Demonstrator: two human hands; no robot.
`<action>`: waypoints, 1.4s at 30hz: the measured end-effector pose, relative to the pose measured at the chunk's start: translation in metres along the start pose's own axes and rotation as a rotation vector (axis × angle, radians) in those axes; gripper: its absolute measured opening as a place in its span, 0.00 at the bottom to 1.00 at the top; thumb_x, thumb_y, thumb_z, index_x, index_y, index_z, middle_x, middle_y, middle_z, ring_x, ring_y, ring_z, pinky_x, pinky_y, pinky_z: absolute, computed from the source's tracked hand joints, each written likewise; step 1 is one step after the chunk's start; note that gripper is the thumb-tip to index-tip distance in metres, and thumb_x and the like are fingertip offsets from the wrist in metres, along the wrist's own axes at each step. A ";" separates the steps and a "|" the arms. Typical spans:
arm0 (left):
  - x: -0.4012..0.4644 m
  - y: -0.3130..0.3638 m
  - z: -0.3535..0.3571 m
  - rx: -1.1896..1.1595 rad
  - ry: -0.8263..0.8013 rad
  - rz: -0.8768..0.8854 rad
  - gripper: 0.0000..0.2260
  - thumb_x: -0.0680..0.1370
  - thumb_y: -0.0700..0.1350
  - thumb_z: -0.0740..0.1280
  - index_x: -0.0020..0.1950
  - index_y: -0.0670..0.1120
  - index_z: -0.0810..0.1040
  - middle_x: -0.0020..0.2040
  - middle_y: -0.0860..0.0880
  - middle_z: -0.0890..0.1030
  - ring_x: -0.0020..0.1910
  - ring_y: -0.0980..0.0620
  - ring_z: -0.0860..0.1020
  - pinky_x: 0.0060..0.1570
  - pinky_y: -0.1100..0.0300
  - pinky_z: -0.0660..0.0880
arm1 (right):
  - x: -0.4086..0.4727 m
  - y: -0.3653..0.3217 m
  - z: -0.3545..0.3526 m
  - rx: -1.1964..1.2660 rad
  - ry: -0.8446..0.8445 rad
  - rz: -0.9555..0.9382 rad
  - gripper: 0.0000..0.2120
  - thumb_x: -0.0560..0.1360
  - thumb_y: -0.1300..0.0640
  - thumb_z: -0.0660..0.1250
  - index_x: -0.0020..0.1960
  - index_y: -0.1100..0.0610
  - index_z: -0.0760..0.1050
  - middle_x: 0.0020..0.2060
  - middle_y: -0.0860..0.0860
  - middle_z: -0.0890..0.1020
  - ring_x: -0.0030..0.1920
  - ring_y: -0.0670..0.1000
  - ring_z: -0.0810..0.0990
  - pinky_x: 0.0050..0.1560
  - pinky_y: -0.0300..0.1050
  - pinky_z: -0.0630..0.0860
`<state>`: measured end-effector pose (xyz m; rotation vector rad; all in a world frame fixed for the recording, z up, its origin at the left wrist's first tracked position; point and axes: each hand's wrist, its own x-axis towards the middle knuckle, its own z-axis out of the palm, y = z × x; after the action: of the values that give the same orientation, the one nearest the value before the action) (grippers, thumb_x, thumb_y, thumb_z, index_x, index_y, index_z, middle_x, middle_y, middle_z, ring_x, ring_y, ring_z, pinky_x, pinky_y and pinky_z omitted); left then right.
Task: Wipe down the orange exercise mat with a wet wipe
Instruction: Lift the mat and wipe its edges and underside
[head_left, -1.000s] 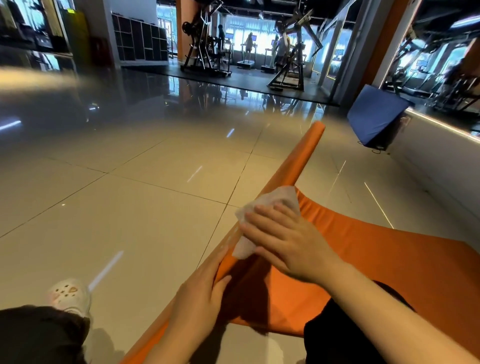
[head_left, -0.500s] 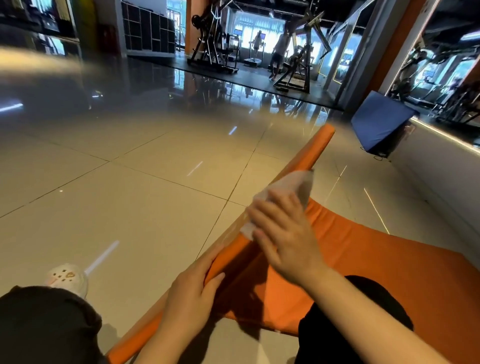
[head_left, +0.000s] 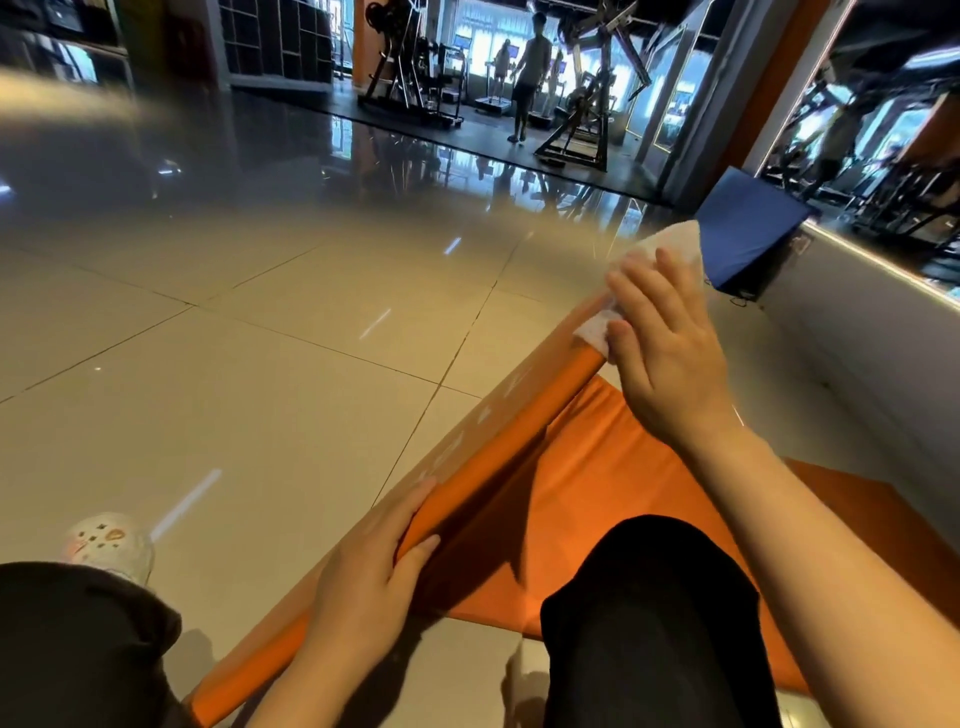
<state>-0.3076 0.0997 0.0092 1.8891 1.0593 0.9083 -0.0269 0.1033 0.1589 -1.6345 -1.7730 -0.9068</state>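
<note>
The orange exercise mat (head_left: 587, 483) lies on the tiled floor with its left edge lifted and curled into a roll. My left hand (head_left: 371, 577) grips that rolled edge near me. Farther along the roll, my right hand (head_left: 665, 353) presses the white wet wipe (head_left: 670, 249) onto the mat's far end with straight fingers. The wipe sticks out beyond my fingertips and below my thumb. My black-clad knee (head_left: 649, 613) rests on the flat part of the mat.
A blue padded mat (head_left: 743, 228) leans against the low white wall on the right. My other knee and a white clog (head_left: 106, 545) are at the lower left. Gym machines and a standing person (head_left: 530, 67) are far across the glossy floor.
My right hand has slid the wipe away from me along the rolled edge to its far end. My left hand has kept its hold on the roll near me.
</note>
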 end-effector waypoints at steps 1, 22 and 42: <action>0.000 0.000 0.000 -0.009 -0.001 -0.012 0.22 0.80 0.48 0.66 0.72 0.63 0.67 0.69 0.60 0.74 0.68 0.59 0.72 0.69 0.55 0.70 | -0.011 -0.015 0.008 0.039 0.016 0.026 0.23 0.83 0.50 0.52 0.70 0.63 0.72 0.69 0.59 0.73 0.76 0.60 0.58 0.76 0.61 0.54; -0.003 0.002 -0.005 -0.091 0.063 0.011 0.21 0.73 0.60 0.63 0.66 0.64 0.74 0.63 0.66 0.77 0.63 0.68 0.73 0.58 0.79 0.67 | 0.027 0.006 -0.011 -0.014 -0.107 0.081 0.27 0.82 0.44 0.48 0.72 0.58 0.71 0.72 0.56 0.71 0.76 0.57 0.59 0.76 0.56 0.49; -0.010 0.000 -0.024 -0.215 0.110 -0.008 0.21 0.75 0.42 0.71 0.57 0.70 0.79 0.59 0.67 0.79 0.60 0.72 0.73 0.56 0.79 0.68 | -0.012 -0.061 0.006 -0.033 -0.044 -0.116 0.23 0.84 0.48 0.51 0.68 0.61 0.75 0.67 0.58 0.76 0.73 0.56 0.66 0.76 0.58 0.53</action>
<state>-0.3323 0.0978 0.0179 1.6727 0.9905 1.0867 -0.0859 0.0988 0.1392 -1.5968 -1.9097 -0.9629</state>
